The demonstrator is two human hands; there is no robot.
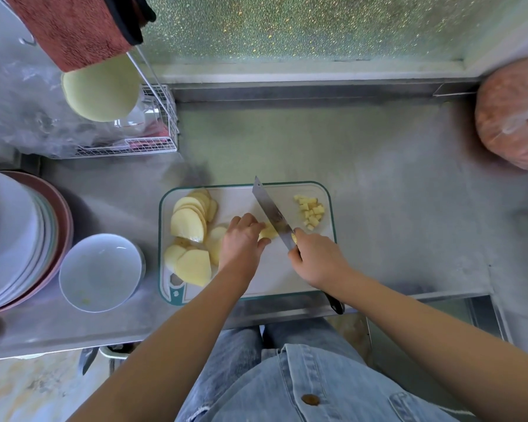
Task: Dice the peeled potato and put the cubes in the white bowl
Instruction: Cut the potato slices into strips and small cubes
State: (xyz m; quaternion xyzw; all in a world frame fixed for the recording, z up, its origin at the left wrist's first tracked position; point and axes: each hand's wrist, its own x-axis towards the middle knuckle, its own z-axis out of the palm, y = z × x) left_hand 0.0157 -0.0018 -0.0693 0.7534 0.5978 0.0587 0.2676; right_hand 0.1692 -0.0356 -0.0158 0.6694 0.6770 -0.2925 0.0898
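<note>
On a white cutting board (287,269) with a teal rim lie several round potato slices (189,220) at its left side. A small heap of potato cubes (311,211) sits at the board's far right. My left hand (241,239) presses a small stack of potato (268,231) down at the board's middle, fingers curled over it. My right hand (314,257) grips the handle of a knife (270,210), whose blade slants across the held potato. The white bowl (99,271) stands left of the board and holds no cubes.
A stack of plates (19,236) stands at the far left. A wire rack (153,129) with a green lid and a red towel is at the back left. A bagged reddish item (512,114) lies at the back right. The steel counter edge runs just below the board.
</note>
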